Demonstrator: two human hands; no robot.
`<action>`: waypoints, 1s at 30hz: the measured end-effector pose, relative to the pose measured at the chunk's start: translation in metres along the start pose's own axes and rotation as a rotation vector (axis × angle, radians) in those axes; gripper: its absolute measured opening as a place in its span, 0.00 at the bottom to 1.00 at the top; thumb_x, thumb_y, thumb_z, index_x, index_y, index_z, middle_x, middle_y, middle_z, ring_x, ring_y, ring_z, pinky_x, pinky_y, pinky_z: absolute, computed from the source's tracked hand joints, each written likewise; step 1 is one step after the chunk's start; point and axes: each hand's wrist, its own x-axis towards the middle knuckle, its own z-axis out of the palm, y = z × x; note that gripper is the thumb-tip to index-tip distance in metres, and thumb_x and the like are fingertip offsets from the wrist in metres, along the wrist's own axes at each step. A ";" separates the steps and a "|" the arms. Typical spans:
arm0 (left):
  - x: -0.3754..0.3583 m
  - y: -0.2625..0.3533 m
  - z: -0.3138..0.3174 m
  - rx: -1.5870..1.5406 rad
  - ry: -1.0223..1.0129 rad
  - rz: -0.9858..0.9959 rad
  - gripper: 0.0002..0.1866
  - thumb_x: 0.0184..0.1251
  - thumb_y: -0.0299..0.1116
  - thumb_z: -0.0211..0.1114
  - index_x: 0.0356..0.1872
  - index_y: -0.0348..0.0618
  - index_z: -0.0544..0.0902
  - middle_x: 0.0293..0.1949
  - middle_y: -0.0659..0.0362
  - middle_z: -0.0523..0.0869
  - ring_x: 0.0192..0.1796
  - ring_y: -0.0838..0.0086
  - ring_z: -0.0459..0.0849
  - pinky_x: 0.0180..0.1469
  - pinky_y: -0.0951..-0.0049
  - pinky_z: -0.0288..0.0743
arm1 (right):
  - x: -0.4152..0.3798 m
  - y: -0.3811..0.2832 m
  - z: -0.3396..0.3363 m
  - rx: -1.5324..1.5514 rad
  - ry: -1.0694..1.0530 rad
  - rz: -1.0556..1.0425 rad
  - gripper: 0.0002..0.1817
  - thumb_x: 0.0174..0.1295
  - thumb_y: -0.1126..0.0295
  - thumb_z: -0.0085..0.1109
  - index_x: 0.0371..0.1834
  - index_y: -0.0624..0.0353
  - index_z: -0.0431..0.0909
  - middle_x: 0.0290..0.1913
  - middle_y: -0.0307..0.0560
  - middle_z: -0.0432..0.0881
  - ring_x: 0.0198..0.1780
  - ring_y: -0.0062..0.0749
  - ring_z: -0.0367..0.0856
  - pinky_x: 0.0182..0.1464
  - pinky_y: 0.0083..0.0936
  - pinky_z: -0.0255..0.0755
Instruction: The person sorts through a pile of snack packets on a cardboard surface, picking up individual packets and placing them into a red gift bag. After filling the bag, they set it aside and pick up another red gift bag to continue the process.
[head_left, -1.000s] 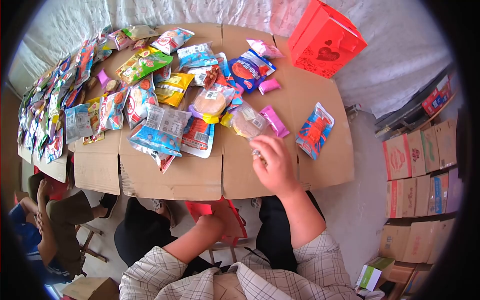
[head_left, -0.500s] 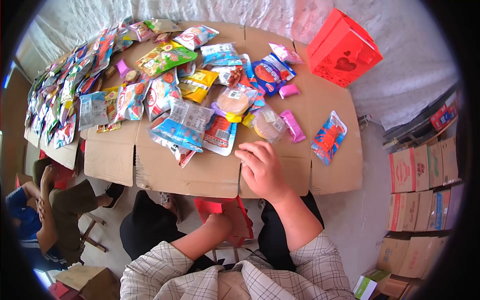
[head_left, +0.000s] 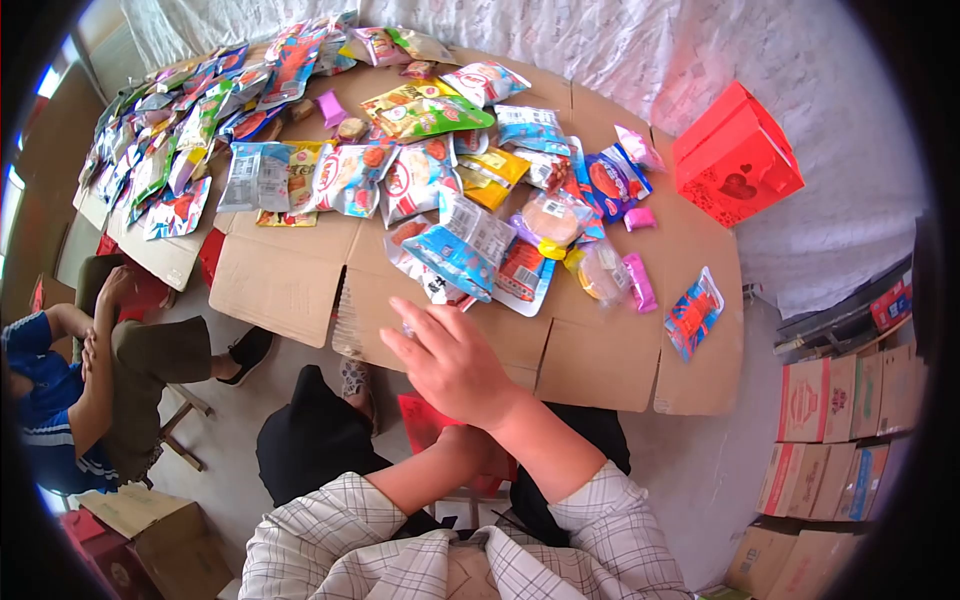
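My right hand [head_left: 450,362] is over the front edge of the cardboard-covered table, its fingers partly spread below a blue and white snack bag [head_left: 462,245]. Something small and shiny may be at its fingertips, too unclear to name. My left hand [head_left: 468,446] is in my lap at a red bag [head_left: 424,420], with its fingers hidden. Around the middle of the table lie colourful snack packets, among them a green packet [head_left: 430,115], a yellow packet [head_left: 490,175] and a round cake in clear wrap [head_left: 552,217].
A red gift bag with a heart [head_left: 738,165] stands at the back right. Many packets [head_left: 160,140] are heaped at the left. A seated person [head_left: 75,370] is at the left. Cardboard boxes [head_left: 815,400] are stacked on the right; an open box [head_left: 170,540] is at lower left.
The view has turned, so the table's contents appear farther right. My right hand has moved left and back towards the front edge. My left hand stays low at the red bag.
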 end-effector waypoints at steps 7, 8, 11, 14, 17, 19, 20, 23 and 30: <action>-0.008 -0.006 -0.004 -0.058 0.051 -0.019 0.16 0.61 0.39 0.69 0.48 0.46 0.89 0.50 0.53 0.90 0.53 0.60 0.89 0.50 0.58 0.84 | 0.049 0.033 0.020 -0.009 0.076 0.196 0.21 0.55 0.77 0.59 0.55 0.63 0.80 0.65 0.65 0.74 0.53 0.53 0.76 0.61 0.43 0.71; -0.009 -0.006 -0.005 -0.071 0.061 -0.021 0.16 0.61 0.40 0.70 0.48 0.46 0.90 0.49 0.53 0.90 0.53 0.60 0.89 0.50 0.57 0.84 | 0.048 0.040 0.010 -0.052 0.075 0.236 0.23 0.53 0.78 0.60 0.56 0.64 0.79 0.66 0.66 0.73 0.53 0.53 0.76 0.61 0.43 0.71; -0.012 -0.006 -0.003 -0.100 0.085 -0.020 0.16 0.61 0.40 0.70 0.47 0.46 0.90 0.48 0.53 0.90 0.52 0.59 0.89 0.49 0.57 0.84 | 0.037 0.068 -0.018 -0.330 0.086 0.263 0.24 0.52 0.80 0.59 0.56 0.63 0.77 0.67 0.69 0.71 0.56 0.56 0.75 0.61 0.46 0.70; -0.013 -0.009 0.004 0.034 0.087 0.069 0.16 0.60 0.38 0.70 0.48 0.45 0.89 0.49 0.52 0.90 0.53 0.59 0.89 0.50 0.57 0.84 | 0.019 0.095 -0.037 -0.450 0.089 0.329 0.23 0.54 0.80 0.58 0.56 0.63 0.79 0.64 0.64 0.75 0.57 0.54 0.75 0.63 0.43 0.70; -0.016 -0.008 0.002 0.022 0.063 0.068 0.15 0.61 0.37 0.70 0.48 0.46 0.90 0.50 0.52 0.90 0.53 0.59 0.89 0.50 0.57 0.84 | 0.003 0.111 -0.042 -0.447 0.061 0.387 0.22 0.54 0.80 0.58 0.55 0.63 0.81 0.61 0.57 0.79 0.57 0.51 0.75 0.63 0.41 0.70; -0.018 -0.007 0.000 -0.001 0.071 0.056 0.15 0.61 0.37 0.70 0.48 0.46 0.90 0.50 0.52 0.90 0.53 0.59 0.89 0.50 0.57 0.84 | 0.003 0.111 -0.041 -0.407 0.041 0.398 0.21 0.54 0.80 0.59 0.54 0.64 0.82 0.59 0.53 0.81 0.57 0.49 0.76 0.64 0.39 0.70; -0.019 -0.006 0.000 -0.024 0.076 0.041 0.15 0.61 0.37 0.70 0.48 0.46 0.90 0.50 0.52 0.90 0.53 0.59 0.89 0.50 0.56 0.84 | 0.005 0.109 -0.039 -0.370 0.009 0.397 0.21 0.54 0.80 0.59 0.53 0.63 0.82 0.57 0.51 0.82 0.56 0.48 0.76 0.63 0.39 0.70; -0.014 -0.005 0.003 -0.016 0.086 0.005 0.15 0.61 0.37 0.70 0.47 0.46 0.90 0.51 0.52 0.90 0.53 0.59 0.89 0.49 0.55 0.84 | 0.012 0.113 -0.031 -0.331 -0.018 0.381 0.20 0.54 0.80 0.58 0.53 0.63 0.83 0.56 0.50 0.83 0.54 0.48 0.76 0.62 0.39 0.71; -0.010 -0.007 0.003 0.003 0.051 0.053 0.15 0.61 0.38 0.70 0.48 0.47 0.90 0.51 0.53 0.90 0.54 0.59 0.89 0.50 0.56 0.83 | 0.038 0.131 -0.020 -0.309 -0.107 0.363 0.20 0.57 0.78 0.53 0.55 0.63 0.82 0.59 0.52 0.82 0.55 0.52 0.75 0.63 0.40 0.70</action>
